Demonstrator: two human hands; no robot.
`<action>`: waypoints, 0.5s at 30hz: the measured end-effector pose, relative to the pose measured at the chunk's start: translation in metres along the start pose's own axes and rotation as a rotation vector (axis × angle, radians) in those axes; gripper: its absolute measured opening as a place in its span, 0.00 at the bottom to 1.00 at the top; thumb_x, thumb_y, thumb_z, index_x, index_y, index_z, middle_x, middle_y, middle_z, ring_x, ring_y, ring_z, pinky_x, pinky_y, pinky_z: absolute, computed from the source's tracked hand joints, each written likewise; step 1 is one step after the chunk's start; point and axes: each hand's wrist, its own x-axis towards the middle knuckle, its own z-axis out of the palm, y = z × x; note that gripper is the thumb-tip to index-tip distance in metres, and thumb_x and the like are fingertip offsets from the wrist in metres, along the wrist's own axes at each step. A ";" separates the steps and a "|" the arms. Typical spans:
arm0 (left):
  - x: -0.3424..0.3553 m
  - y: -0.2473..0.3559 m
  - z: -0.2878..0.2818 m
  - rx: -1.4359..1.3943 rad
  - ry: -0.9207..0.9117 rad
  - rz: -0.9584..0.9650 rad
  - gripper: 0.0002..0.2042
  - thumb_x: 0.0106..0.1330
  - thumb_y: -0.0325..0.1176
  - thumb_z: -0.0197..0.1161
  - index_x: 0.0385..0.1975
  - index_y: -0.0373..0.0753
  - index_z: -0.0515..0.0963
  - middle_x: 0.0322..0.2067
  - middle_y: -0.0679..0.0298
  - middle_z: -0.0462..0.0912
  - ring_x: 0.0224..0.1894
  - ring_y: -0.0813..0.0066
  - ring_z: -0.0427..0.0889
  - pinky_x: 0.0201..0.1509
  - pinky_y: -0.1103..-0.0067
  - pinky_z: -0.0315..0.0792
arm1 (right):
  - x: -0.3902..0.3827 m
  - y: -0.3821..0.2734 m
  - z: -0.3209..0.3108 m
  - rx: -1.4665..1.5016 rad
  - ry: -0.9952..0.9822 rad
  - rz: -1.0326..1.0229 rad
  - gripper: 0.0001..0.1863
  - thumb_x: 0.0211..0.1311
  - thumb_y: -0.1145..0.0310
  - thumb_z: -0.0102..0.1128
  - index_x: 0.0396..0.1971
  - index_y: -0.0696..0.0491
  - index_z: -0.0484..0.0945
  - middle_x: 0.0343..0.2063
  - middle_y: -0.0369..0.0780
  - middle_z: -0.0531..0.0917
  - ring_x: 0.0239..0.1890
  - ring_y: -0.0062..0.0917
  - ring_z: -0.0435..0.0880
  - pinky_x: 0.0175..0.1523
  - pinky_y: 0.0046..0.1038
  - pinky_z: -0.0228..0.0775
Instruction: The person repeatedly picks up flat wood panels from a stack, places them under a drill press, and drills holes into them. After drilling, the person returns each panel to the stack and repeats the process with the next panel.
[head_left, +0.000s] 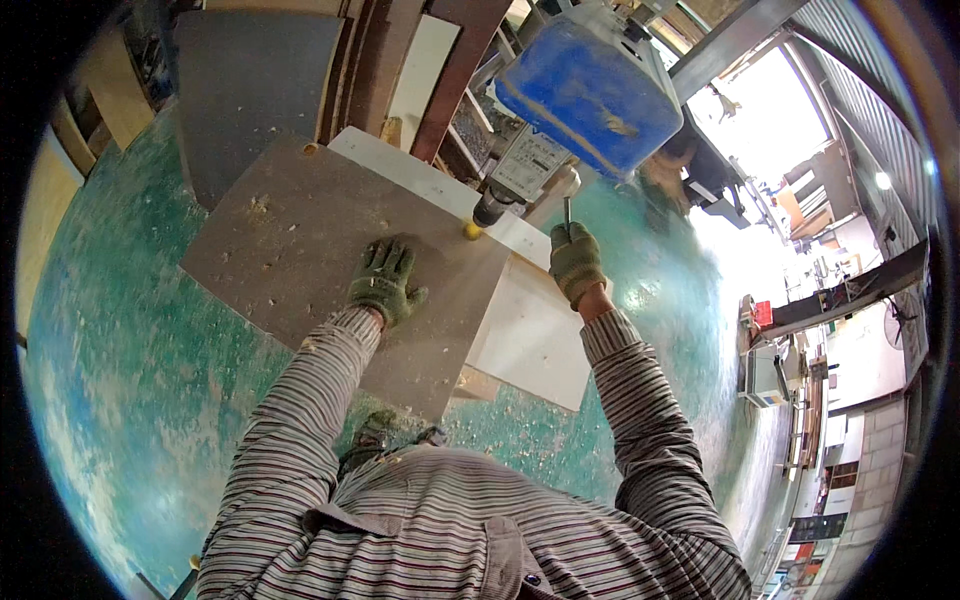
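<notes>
A large grey-brown board [290,230] lies flat beneath a drill press [590,90] with a blue cover. My left hand [384,284], in a green glove, rests on the board with its fingers spread. To the right of the board, my gloved right hand [577,262] is wrapped round a metal feed handle [567,208] of the press. The chuck [489,208] points down at the board's far right edge. A yellow round piece [472,230] sits at its tip; whether it touches the board I cannot tell. Wood chips are scattered on the board.
A white panel [530,335] lies under the board and sticks out to the right. A pale strip [400,165] runs along the far edge. Dark panels [255,90] lean at the back left. The green floor [130,280] has sawdust on it.
</notes>
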 end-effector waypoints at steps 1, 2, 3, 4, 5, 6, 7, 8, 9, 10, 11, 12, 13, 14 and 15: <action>-0.001 0.000 0.002 0.012 -0.025 -0.007 0.40 0.67 0.57 0.53 0.72 0.35 0.57 0.74 0.49 0.54 0.77 0.52 0.47 0.80 0.59 0.37 | -0.005 -0.009 -0.004 0.114 0.042 0.036 0.08 0.68 0.63 0.56 0.36 0.52 0.77 0.29 0.51 0.82 0.35 0.51 0.81 0.37 0.44 0.72; -0.001 -0.001 0.004 0.000 -0.039 -0.005 0.40 0.67 0.57 0.54 0.72 0.35 0.57 0.74 0.49 0.54 0.77 0.52 0.47 0.80 0.59 0.37 | -0.009 -0.017 -0.005 0.149 0.119 0.049 0.09 0.67 0.62 0.57 0.37 0.53 0.76 0.29 0.52 0.82 0.35 0.53 0.81 0.37 0.46 0.72; 0.000 -0.001 0.004 0.011 -0.065 -0.006 0.40 0.67 0.57 0.54 0.72 0.35 0.56 0.74 0.49 0.53 0.77 0.52 0.47 0.80 0.59 0.37 | -0.012 -0.023 -0.007 0.186 0.167 0.064 0.10 0.67 0.62 0.58 0.37 0.54 0.75 0.29 0.54 0.83 0.35 0.55 0.81 0.37 0.48 0.72; 0.001 -0.001 0.004 0.028 -0.062 0.004 0.40 0.67 0.57 0.54 0.72 0.35 0.56 0.74 0.49 0.53 0.77 0.51 0.47 0.80 0.59 0.37 | -0.015 -0.028 -0.007 0.170 0.218 0.076 0.10 0.67 0.62 0.58 0.38 0.53 0.75 0.30 0.54 0.83 0.35 0.55 0.82 0.37 0.48 0.72; 0.001 -0.001 0.003 0.020 -0.079 -0.006 0.40 0.67 0.57 0.54 0.72 0.35 0.56 0.74 0.49 0.54 0.77 0.51 0.47 0.80 0.59 0.37 | -0.017 -0.030 -0.006 0.158 0.238 0.082 0.10 0.67 0.62 0.58 0.38 0.53 0.75 0.31 0.54 0.83 0.35 0.55 0.82 0.37 0.49 0.72; 0.002 -0.001 0.002 0.017 -0.072 -0.008 0.40 0.67 0.57 0.54 0.72 0.36 0.56 0.74 0.49 0.54 0.77 0.51 0.47 0.80 0.59 0.37 | -0.018 -0.032 -0.005 0.153 0.245 0.074 0.10 0.67 0.62 0.58 0.38 0.53 0.75 0.31 0.54 0.84 0.36 0.55 0.82 0.38 0.49 0.73; 0.002 0.000 0.001 0.027 -0.088 -0.014 0.40 0.67 0.57 0.54 0.72 0.36 0.56 0.74 0.50 0.54 0.77 0.51 0.47 0.80 0.59 0.37 | -0.019 -0.032 -0.003 0.167 0.257 0.075 0.09 0.67 0.63 0.58 0.38 0.53 0.75 0.31 0.54 0.84 0.36 0.55 0.82 0.37 0.49 0.72; 0.002 0.000 -0.001 0.005 -0.083 -0.016 0.40 0.67 0.57 0.54 0.72 0.36 0.56 0.73 0.50 0.54 0.77 0.51 0.47 0.80 0.59 0.37 | -0.020 -0.032 0.000 0.191 0.255 0.065 0.09 0.67 0.63 0.58 0.39 0.53 0.75 0.31 0.54 0.83 0.35 0.55 0.82 0.36 0.49 0.72; 0.002 0.000 -0.002 -0.004 -0.094 -0.024 0.40 0.67 0.57 0.55 0.72 0.36 0.57 0.73 0.50 0.54 0.77 0.51 0.47 0.80 0.59 0.37 | -0.020 -0.032 0.002 0.208 0.304 0.049 0.09 0.67 0.63 0.58 0.39 0.52 0.75 0.31 0.54 0.83 0.35 0.55 0.82 0.36 0.49 0.72; 0.001 0.001 -0.003 -0.007 -0.083 -0.024 0.40 0.67 0.57 0.55 0.72 0.36 0.57 0.73 0.50 0.54 0.77 0.51 0.47 0.80 0.58 0.37 | -0.021 -0.031 0.005 0.224 0.286 0.044 0.09 0.67 0.64 0.58 0.39 0.52 0.75 0.31 0.54 0.83 0.35 0.55 0.82 0.35 0.49 0.72; 0.001 0.001 -0.003 -0.008 -0.109 -0.030 0.40 0.67 0.56 0.55 0.72 0.36 0.56 0.73 0.50 0.54 0.77 0.51 0.47 0.80 0.58 0.37 | -0.021 -0.030 0.007 0.230 0.319 0.036 0.08 0.67 0.64 0.59 0.39 0.52 0.75 0.30 0.54 0.83 0.34 0.55 0.82 0.35 0.48 0.72; 0.001 0.001 -0.002 -0.002 -0.110 -0.026 0.40 0.67 0.56 0.56 0.72 0.36 0.56 0.74 0.50 0.53 0.77 0.51 0.47 0.80 0.58 0.37 | -0.020 -0.030 0.009 0.235 0.355 0.029 0.08 0.67 0.64 0.59 0.39 0.52 0.74 0.30 0.54 0.83 0.34 0.55 0.82 0.35 0.48 0.72; 0.001 0.001 -0.002 0.033 -0.084 -0.016 0.40 0.67 0.56 0.56 0.72 0.36 0.56 0.74 0.50 0.52 0.77 0.51 0.47 0.80 0.58 0.37 | -0.020 -0.029 0.012 0.229 0.360 0.027 0.08 0.67 0.64 0.58 0.39 0.51 0.74 0.30 0.53 0.83 0.33 0.55 0.82 0.34 0.48 0.72; 0.001 0.001 -0.001 -0.008 -0.085 -0.011 0.40 0.67 0.56 0.56 0.72 0.36 0.56 0.74 0.50 0.53 0.77 0.51 0.47 0.80 0.58 0.38 | -0.020 -0.029 0.014 0.224 0.368 0.022 0.07 0.68 0.64 0.58 0.39 0.51 0.74 0.30 0.53 0.83 0.33 0.54 0.82 0.34 0.48 0.71; 0.001 0.002 0.000 -0.021 -0.053 -0.012 0.40 0.67 0.56 0.56 0.72 0.36 0.56 0.74 0.50 0.53 0.76 0.51 0.48 0.80 0.58 0.38 | -0.020 -0.028 0.016 0.218 0.357 0.012 0.07 0.68 0.64 0.58 0.39 0.51 0.74 0.29 0.53 0.83 0.32 0.54 0.82 0.33 0.48 0.71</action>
